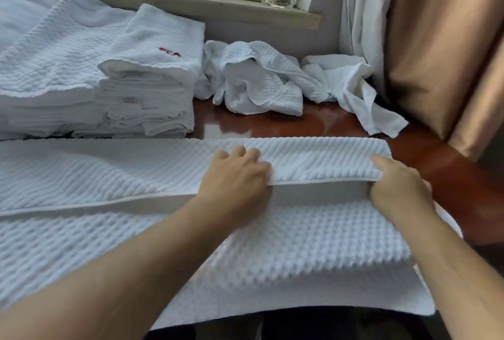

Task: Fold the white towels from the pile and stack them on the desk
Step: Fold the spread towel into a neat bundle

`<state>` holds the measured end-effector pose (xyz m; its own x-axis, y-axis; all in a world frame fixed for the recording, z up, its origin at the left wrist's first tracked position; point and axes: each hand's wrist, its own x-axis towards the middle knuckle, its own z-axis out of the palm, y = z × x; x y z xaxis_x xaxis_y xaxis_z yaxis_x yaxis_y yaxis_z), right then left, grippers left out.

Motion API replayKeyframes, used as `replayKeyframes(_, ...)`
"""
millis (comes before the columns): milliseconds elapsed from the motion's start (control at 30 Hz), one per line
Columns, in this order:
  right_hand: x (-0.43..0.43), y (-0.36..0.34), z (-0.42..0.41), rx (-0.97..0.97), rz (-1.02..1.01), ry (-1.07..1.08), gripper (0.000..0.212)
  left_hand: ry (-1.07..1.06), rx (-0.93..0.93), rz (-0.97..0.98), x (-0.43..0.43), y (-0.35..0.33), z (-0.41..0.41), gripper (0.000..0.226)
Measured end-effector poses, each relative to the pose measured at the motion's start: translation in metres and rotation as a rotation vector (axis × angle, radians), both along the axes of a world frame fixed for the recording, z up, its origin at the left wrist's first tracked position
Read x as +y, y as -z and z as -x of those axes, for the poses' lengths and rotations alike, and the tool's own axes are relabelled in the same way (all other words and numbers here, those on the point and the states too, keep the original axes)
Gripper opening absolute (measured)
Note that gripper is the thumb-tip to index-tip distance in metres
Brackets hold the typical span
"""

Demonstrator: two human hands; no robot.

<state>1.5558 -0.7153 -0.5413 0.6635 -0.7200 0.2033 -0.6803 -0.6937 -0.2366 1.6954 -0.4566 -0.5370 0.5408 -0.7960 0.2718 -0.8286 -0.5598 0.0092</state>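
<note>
While both hands, left hand and right hand, gripped the towel hem mid-fold, the next move likely needed edges aligned.

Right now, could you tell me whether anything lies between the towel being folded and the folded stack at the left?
Nothing visible does. Both hands, left and right, grip the towel, and the folded stack sits just beyond its far-left edge. The crumpled pile lies off to the stack's right.

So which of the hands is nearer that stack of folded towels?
The left hand: it grips the towel's folded edge just in front and to the right of the folded stack. The right hand pinches the same edge farther right, near the desk's end.
</note>
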Motion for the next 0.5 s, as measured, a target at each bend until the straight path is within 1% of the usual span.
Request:
replayKeyframes(33,-0.005,0.001,0.003,0.003,-0.022,0.049,0.059,-0.008,0.020,0.013,-0.004,0.005,0.003,0.033)
replayKeyframes(100,-0.011,0.005,0.005,-0.045,-0.046,0.079,0.057,0.051,0.074,0.058,-0.005,0.012,0.007,0.036)
replayKeyframes(200,-0.010,0.007,0.004,-0.263,-0.016,0.114,0.053,0.174,0.117,0.096,-0.001,0.011,0.008,0.054)
replayKeyframes(233,-0.009,0.006,0.003,-0.321,-0.007,0.135,0.052,0.196,0.127,0.084,0.001,0.010,0.008,0.062)
replayKeyframes(267,-0.009,0.005,0.003,-0.339,-0.002,0.153,0.050,0.206,0.134,0.067,0.002,0.009,0.008,0.067)
replayKeyframes(333,-0.007,0.004,0.003,-0.295,-0.022,0.187,0.051,0.203,0.146,0.043,0.002,0.010,0.009,0.064)
replayKeyframes(400,-0.004,0.002,0.004,-0.249,-0.034,0.223,0.061,0.186,0.148,0.014,0.002,0.013,0.011,0.055)
replayKeyframes(500,0.004,-0.003,0.006,-0.194,0.000,0.216,0.071,0.162,0.214,-0.040,-0.001,0.018,0.012,0.057)
